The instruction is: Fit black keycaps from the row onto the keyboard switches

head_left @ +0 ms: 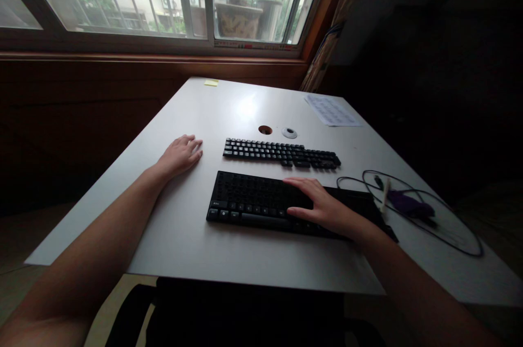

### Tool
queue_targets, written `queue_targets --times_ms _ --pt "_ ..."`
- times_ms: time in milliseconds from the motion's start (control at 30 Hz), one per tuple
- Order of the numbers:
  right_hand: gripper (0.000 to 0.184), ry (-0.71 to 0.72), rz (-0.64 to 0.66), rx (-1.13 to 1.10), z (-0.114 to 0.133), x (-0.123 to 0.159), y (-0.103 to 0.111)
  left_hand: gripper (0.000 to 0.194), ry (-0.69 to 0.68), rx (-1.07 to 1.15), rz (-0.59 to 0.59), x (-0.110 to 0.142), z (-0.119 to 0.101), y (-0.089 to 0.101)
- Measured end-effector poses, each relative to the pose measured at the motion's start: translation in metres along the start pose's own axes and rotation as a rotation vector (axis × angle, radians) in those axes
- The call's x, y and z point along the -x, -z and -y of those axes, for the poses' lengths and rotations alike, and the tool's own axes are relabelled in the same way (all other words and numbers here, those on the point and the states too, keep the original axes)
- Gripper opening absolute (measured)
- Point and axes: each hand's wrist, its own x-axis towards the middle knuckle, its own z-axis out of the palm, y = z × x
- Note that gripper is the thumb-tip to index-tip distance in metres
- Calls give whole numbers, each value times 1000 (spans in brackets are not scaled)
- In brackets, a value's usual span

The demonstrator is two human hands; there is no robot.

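Note:
A black keyboard [261, 221] lies on the white table near its front edge. Keycaps sit on its bottom rows at the left, while most of its upper part looks bare of them. My right hand [321, 202] rests over the keyboard's middle, thumb and fingers spread apart, with nothing visible in its grasp; the hand hides part of the keys. Behind the keyboard, loose black keycaps [261, 150] are laid out in rows. To the left of both, my left hand [180, 152] lies flat on the table [180, 232], fingers stretched out and holding nothing.
On the right lie a looped black cable [453, 211], a purple cloth-like thing [411, 205] and a pale stick-shaped tool [385, 194]. Farther back are a cable hole [265, 130], its round cover [290, 133], printed papers [332, 111] and a yellow note [211, 83].

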Motion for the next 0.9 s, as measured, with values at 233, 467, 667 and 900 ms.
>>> queue_targets --times_ms 233,467,667,900 --pt "68 0 8 -7 -2 -1 0 55 0 -7 3 0 -1 2" --pt "69 -8 6 3 0 -3 1 55 -5 8 -7 0 1 -1" --pt "69 -16 7 4 1 -3 1 54 -3 17 -13 0 2 -1" --pt "70 -26 12 4 -2 -3 0 56 -15 14 -12 -1 2 -2"
